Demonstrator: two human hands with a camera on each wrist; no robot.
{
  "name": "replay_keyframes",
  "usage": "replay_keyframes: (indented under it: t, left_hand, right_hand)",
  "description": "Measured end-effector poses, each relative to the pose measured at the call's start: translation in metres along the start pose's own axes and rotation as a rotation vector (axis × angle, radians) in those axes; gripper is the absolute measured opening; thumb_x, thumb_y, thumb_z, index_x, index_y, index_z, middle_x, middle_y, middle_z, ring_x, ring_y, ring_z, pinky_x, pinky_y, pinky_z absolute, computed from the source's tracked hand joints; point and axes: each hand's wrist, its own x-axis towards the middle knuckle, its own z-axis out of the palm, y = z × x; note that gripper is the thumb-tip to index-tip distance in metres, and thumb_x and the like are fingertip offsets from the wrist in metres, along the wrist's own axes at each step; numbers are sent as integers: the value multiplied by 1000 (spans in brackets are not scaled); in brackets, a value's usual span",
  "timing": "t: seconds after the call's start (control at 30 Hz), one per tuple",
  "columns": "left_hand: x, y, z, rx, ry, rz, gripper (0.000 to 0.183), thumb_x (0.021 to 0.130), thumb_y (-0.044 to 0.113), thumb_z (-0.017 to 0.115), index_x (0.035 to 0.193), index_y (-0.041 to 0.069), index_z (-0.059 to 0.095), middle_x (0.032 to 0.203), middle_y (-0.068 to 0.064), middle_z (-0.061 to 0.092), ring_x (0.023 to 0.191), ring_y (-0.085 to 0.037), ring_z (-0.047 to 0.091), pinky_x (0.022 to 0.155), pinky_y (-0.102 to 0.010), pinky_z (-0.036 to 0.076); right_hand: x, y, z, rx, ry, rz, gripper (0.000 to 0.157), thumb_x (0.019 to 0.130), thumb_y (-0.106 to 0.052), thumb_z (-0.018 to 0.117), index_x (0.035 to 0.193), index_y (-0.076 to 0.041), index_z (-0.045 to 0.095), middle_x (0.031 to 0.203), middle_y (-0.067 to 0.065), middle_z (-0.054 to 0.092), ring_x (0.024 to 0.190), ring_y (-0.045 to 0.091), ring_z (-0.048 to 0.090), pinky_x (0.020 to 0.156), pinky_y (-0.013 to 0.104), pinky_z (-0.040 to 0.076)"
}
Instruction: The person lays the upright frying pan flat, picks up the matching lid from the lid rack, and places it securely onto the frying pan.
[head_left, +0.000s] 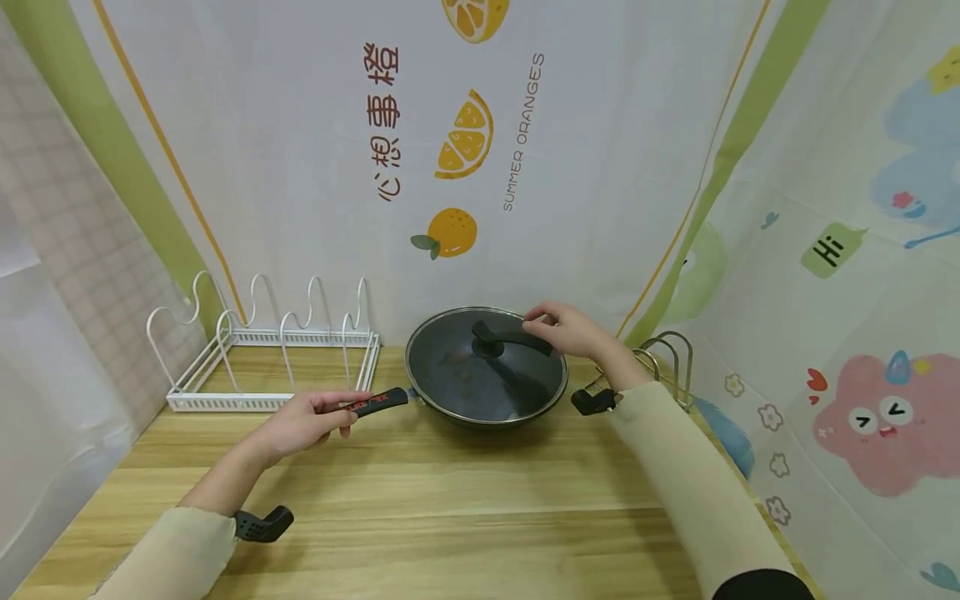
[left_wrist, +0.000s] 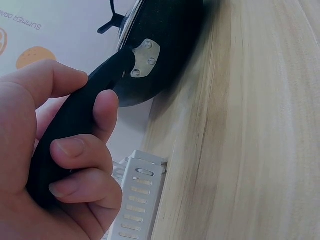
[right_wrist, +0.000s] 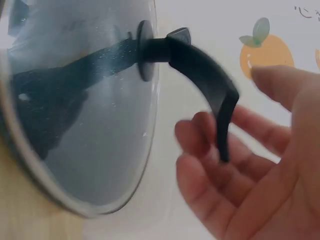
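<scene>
A dark pan (head_left: 491, 424) sat on the wooden table (head_left: 465, 508), its glass lid (head_left: 450, 379) on top. At the pan's half past eight, the left hand (head_left: 306, 423) gripped the pan handle (head_left: 384, 402). At its two o'clock, the right hand (head_left: 567, 332) was at the free end of the black lid handle (head_left: 517, 337). A white rack (head_left: 217, 403) stood at nine o'clock, a gold wire rack (head_left: 687, 367) at three, partly hidden by the right arm. At twelve hung a white cloth (head_left: 600, 167) printed with oranges.
</scene>
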Motion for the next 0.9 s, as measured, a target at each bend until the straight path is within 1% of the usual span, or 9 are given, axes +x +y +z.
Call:
replay_keyframes:
  t: [0.07,0.1,0.2,0.3,0.47,0.63,0.73,0.83,0.9]
  left_hand:
    - [0,0,0,1,1,1,50,108,17,69,155,3,62,85,-7,69,50,-5,32,48,-21,29]
    - [-1,0,0,4,1,2,50,108,17,69,155,4,62,85,-7,69,50,-5,32,47,-22,28]
    - [-1,0,1,5,6,0,49,107,17,69,155,5,62,86,-7,70,50,-5,32,47,-22,28]
    - [-1,0,1,6,8,2,49,108,17,69,155,5,62,86,-7,70,50,-5,32,47,-22,29]
    - [-1,0,1,3,7,1,50,108,16,69,155,5,62,86,-7,70,50,-5,33,47,-22,29]
    - [-1,-1,1,-9,3,2,50,108,16,69,156,3,61,87,-7,70,50,-5,33,48,-22,29]
    - [-1,-1,1,-8,4,2,50,108,17,69,156,4,61,87,-7,70,50,-6,33,47,-22,29]
    - [-1,-1,0,-8,4,2,50,108,16,69,156,4,61,87,-8,70,50,-6,33,48,-22,29]
    - [0,-2,0,-11,3,2,50,108,17,69,156,3,61,87,-8,70,50,-6,33,48,-22,29]
  right_hand:
    - [-6,8,0,49,-5,-20,49,114,-44,58,154,-16,60,131,19,71,94,38,74,79,47,62]
    - [-9,12,0,63,-6,-31,49,114,-44,59,155,-18,59,131,19,72,94,35,75,77,44,62]
    - [-15,21,2,103,-18,-65,51,113,-41,61,159,-20,56,128,20,74,95,36,77,72,39,61]
    - [-21,26,4,151,-34,-80,52,113,-38,62,162,-21,53,124,25,73,97,43,75,72,39,60]
    - [-27,28,7,212,-39,-87,53,112,-33,64,163,-22,53,131,30,69,101,52,71,76,42,61]
    - [-29,34,10,238,-39,-99,52,114,-30,62,163,-16,53,134,27,70,97,42,73,80,50,62]
    - [-30,37,13,263,-40,-106,53,114,-31,61,163,-13,53,136,25,72,95,36,74,81,51,63]
    - [-31,38,16,299,-30,-104,54,114,-31,61,164,-11,52,134,24,73,94,34,74,81,47,63]
    - [-32,39,18,315,-19,-97,55,114,-32,61,165,-11,51,130,23,74,93,32,75,80,43,63]
